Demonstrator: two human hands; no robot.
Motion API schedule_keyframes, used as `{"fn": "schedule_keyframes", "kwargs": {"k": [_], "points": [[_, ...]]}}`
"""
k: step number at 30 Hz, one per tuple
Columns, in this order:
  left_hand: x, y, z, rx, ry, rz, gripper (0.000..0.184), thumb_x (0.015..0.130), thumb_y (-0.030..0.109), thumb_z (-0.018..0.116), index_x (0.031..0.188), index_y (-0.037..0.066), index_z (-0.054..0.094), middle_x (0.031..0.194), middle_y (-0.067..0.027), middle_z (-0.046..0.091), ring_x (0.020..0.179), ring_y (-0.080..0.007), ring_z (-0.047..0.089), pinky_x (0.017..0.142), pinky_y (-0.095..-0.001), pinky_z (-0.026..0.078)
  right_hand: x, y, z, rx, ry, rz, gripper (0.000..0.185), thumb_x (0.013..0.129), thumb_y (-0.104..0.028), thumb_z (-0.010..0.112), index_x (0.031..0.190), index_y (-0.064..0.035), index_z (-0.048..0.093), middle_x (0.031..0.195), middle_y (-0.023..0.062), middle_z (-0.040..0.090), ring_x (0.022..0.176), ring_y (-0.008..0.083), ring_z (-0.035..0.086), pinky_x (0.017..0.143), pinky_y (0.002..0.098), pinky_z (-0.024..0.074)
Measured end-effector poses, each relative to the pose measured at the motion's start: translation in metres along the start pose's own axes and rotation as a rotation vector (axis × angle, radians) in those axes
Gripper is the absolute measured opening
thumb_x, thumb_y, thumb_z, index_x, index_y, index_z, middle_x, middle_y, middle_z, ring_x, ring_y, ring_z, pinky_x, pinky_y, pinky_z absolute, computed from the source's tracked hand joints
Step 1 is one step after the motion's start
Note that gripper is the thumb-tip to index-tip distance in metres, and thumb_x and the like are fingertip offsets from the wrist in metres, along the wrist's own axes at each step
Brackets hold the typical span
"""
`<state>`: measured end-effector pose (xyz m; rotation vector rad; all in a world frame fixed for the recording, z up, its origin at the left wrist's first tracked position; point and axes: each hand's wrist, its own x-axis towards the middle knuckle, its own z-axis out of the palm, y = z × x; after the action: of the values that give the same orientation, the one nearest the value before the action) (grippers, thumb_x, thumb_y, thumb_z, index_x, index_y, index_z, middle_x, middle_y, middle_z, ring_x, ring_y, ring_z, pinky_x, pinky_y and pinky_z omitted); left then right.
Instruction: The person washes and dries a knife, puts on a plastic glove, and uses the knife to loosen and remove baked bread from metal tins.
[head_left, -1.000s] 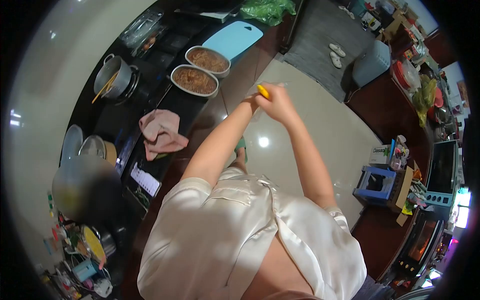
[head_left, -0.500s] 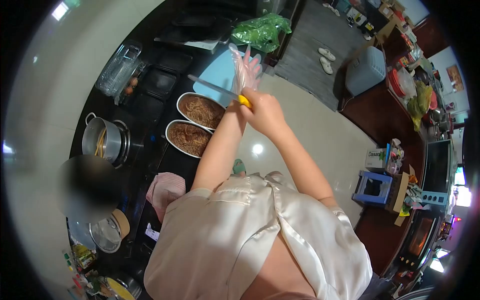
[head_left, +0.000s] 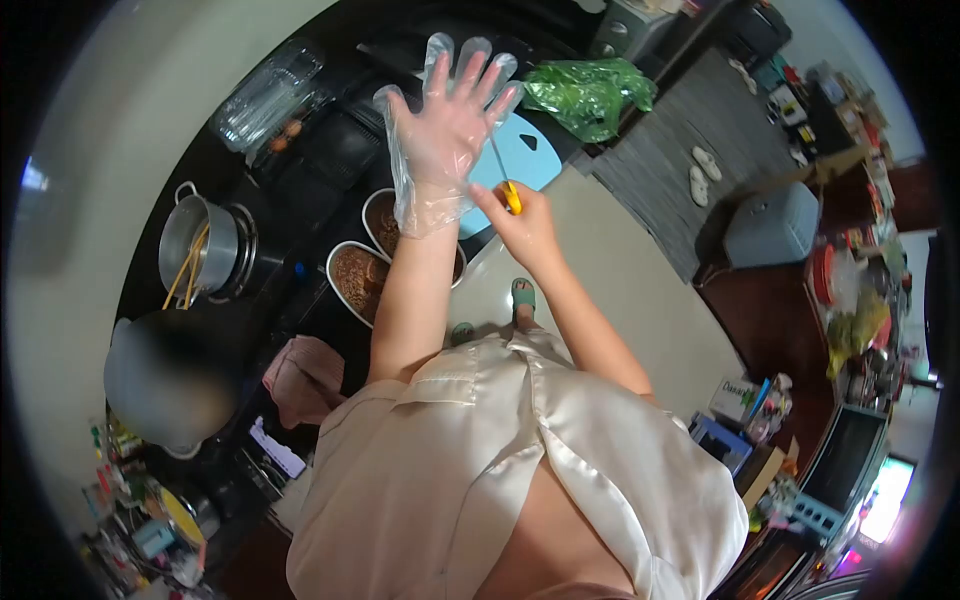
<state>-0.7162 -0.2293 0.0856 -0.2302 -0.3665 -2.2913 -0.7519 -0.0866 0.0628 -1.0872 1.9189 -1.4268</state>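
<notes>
**Your bare right hand (head_left: 522,218) grips a yellow-handled knife (head_left: 512,197) beside your gloved left hand (head_left: 445,142)**

Your left hand wears a loose, clear plastic glove (head_left: 432,208), its cuff ending at the wrist. You hold nothing in it: the fingers are straight and fanned apart, and the glove's tips extend past your own.

Your right fingers are curled around the knife's handle, and the narrow blade points away from you, over the light blue cutting board (head_left: 532,172). The right thumb lies at the glove's edge; you cannot tell from this view whether it pinches the film.

The board sits partly behind your left hand, with a crumpled, translucent green plastic bag (head_left: 590,95) just beyond it. Two oval, pale-rimmed tins with brown contents stand side by side on the glossy black countertop (head_left: 270,335); your left forearm hides part of both the farther tin (head_left: 365,212) and the nearer tin (head_left: 330,272).

Farther left is a grey metal pot (head_left: 222,248) with wooden chopsticks (head_left: 188,262) leaning in it. A folded pink cloth (head_left: 303,382) lies nearer your body.
</notes>
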Motion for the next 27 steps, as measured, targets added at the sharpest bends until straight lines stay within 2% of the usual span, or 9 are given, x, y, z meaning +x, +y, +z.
{"fn": "schedule_keyframes", "kwargs": {"k": [3,11,13,16,17,19,20,23,27], "points": [[0.018,-0.003,0.003,0.026,-0.002,0.062,0.082,0.08,0.075,0.02,0.138,0.017,0.025,0.137,-0.0201,0.031,0.13,-0.0393,0.025,0.103,-0.0596,0.021,0.022,0.004,0.005,0.486,-0.18,0.063,0.03,0.086,-0.025,0.06,0.07,-0.0018,0.052,0.057,-0.0019,0.045,0.054,0.0059,0.037,0.049,0.0241,0.0342],[0.056,-0.005,-0.009,0.712,0.292,0.232,0.09,0.075,0.079,0.004,0.144,0.021,0.003,0.15,-0.0111,-0.004,0.135,-0.0415,0.005,0.105,-0.0593,-0.001,0.06,0.031,-0.006,0.349,-0.339,-0.192,0.026,0.087,-0.017,0.055,0.069,0.0007,0.048,0.054,0.0049,0.038,0.055,0.0071,0.033,0.048,0.0271,0.0319],[0.052,-0.006,-0.02,1.136,0.605,0.111,0.083,0.08,0.075,0.014,0.144,0.022,0.014,0.149,-0.014,0.013,0.136,-0.0377,0.012,0.106,-0.0564,0.005,0.075,0.032,-0.019,0.275,-0.412,-0.284,0.028,0.086,-0.018,0.057,0.068,0.001,0.048,0.052,0.0081,0.037,0.051,0.0104,0.031,0.046,0.0293,0.0317],[0.043,-0.004,-0.044,1.952,0.609,0.41,0.05,0.085,0.045,0.044,0.126,0.017,0.048,0.126,-0.0178,0.049,0.122,-0.0371,0.037,0.091,-0.0575,0.029,0.098,0.028,-0.04,0.057,-0.501,-0.278,0.032,0.081,-0.028,0.065,0.069,-0.0005,0.053,0.05,0.0108,0.046,0.042,0.0188,0.037,0.044,0.0325,0.0352],[0.04,-0.004,-0.065,1.954,0.631,0.419,0.05,0.085,0.045,0.044,0.126,0.017,0.048,0.126,-0.0178,0.049,0.122,-0.0371,0.037,0.091,-0.0575,0.029,0.101,0.02,-0.042,0.06,-0.521,-0.284,0.032,0.081,-0.028,0.065,0.069,-0.0005,0.053,0.05,0.0108,0.046,0.042,0.0188,0.037,0.044,0.0325,0.0352],[0.029,-0.025,-0.054,2.68,0.671,0.007,0.048,0.082,0.045,0.052,0.118,0.014,0.055,0.12,-0.0151,0.053,0.117,-0.0346,0.044,0.094,-0.0513,0.032,0.103,-0.01,-0.049,-0.104,-0.342,-0.593,0.037,0.077,-0.036,0.068,0.072,-0.0011,0.056,0.055,0.0093,0.054,0.047,0.0203,0.053,0.049,0.0293,0.0406],[0.027,-0.038,-0.063,2.712,0.695,0.087,0.048,0.081,0.047,0.052,0.117,0.016,0.055,0.119,-0.0165,0.051,0.119,-0.0364,0.039,0.095,-0.0574,0.028,0.106,-0.024,-0.051,-0.24,-0.366,-0.627,0.041,0.072,-0.04,0.07,0.08,-0.0018,0.06,0.065,0.0159,0.06,0.059,0.0324,0.059,0.056,0.0347,0.046],[0.026,-0.046,-0.078,2.976,0.558,0.187,0.051,0.08,0.051,0.051,0.117,0.018,0.055,0.122,-0.0189,0.048,0.122,-0.0402,0.034,0.096,-0.0621,0.024,0.134,0.004,-0.03,-0.436,-0.465,-0.774,0.041,0.071,-0.039,0.069,0.089,-0.0032,0.062,0.076,0.0186,0.063,0.067,0.0361,0.06,0.063,0.0396,0.0476],[0.019,-0.046,-0.081,3.122,0.498,-0.04,0.061,0.077,0.058,0.052,0.124,0.02,0.05,0.128,-0.0211,0.044,0.125,-0.0429,0.031,0.097,-0.0631,0.021,0.157,0.003,-0.03,-0.312,-0.882,-0.813,0.03,0.073,-0.026,0.064,0.092,-0.0031,0.062,0.081,0.0207,0.063,0.078,0.0369,0.061,0.073,0.0426,0.0468]]}}
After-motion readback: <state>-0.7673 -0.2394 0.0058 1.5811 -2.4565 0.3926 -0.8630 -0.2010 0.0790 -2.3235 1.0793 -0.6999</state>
